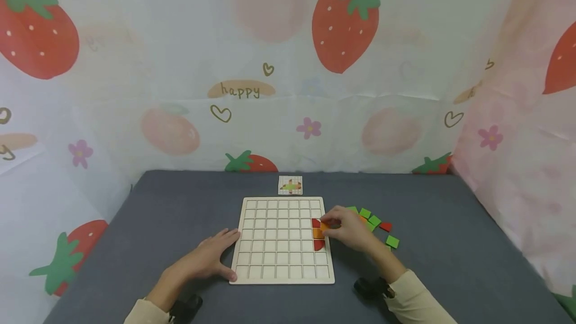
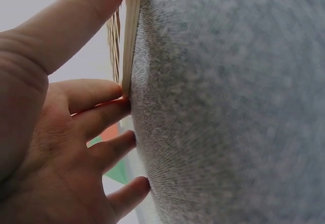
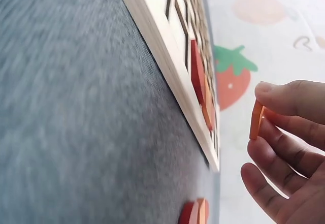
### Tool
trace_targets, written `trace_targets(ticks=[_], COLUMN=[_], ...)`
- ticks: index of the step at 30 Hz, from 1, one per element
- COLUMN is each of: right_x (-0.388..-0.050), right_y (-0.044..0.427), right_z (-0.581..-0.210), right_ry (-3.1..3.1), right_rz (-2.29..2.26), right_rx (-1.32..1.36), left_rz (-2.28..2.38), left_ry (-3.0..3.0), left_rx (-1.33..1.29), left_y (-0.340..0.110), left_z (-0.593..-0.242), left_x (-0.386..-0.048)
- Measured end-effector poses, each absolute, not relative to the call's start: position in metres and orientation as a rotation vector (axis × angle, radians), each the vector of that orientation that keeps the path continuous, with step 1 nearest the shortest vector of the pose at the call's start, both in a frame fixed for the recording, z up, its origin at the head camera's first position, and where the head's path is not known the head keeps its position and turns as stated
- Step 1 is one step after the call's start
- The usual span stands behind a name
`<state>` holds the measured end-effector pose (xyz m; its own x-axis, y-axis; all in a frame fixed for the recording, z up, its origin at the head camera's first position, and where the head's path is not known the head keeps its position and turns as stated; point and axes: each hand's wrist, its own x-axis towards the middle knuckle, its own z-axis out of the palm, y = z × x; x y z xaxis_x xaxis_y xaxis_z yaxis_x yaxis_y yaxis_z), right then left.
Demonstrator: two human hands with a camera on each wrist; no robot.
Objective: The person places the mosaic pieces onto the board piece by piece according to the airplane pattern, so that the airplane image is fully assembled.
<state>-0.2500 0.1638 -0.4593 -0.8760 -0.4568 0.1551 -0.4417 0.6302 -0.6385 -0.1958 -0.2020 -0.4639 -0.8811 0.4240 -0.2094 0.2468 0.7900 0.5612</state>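
A pale wooden grid board lies flat on the dark table. At its right side sit two red curved-edge pieces with an orange square tile between them. My right hand pinches another orange tile between thumb and fingers, held above the board's right edge. Along the board's left edge, my left hand has its fingers spread, thumb by the near left corner. The left wrist view shows the left fingertips touching the board's side.
Right of the board, several loose green tiles and a red piece lie scattered, some partly behind the right hand. A small patterned card lies beyond the board's far edge. A strawberry-printed cloth hangs behind the table.
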Motion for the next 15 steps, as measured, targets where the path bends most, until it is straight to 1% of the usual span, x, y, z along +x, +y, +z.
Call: trace_targets(ticks=[7, 15], right_x=[-0.255, -0.259], right_y=[0.151, 0.136], right_z=[-0.464, -0.465], right_ry=[2.766, 2.776], right_rz=[-1.024, -0.897], right_rx=[-0.823, -0.936], left_rz=[0.761, 0.761], left_ry=[2.649, 2.663], left_rx=[0.52, 0.514], left_y=[-0.202, -0.201], left_z=[-0.465, -0.466], left_x=[-0.198, -0.2])
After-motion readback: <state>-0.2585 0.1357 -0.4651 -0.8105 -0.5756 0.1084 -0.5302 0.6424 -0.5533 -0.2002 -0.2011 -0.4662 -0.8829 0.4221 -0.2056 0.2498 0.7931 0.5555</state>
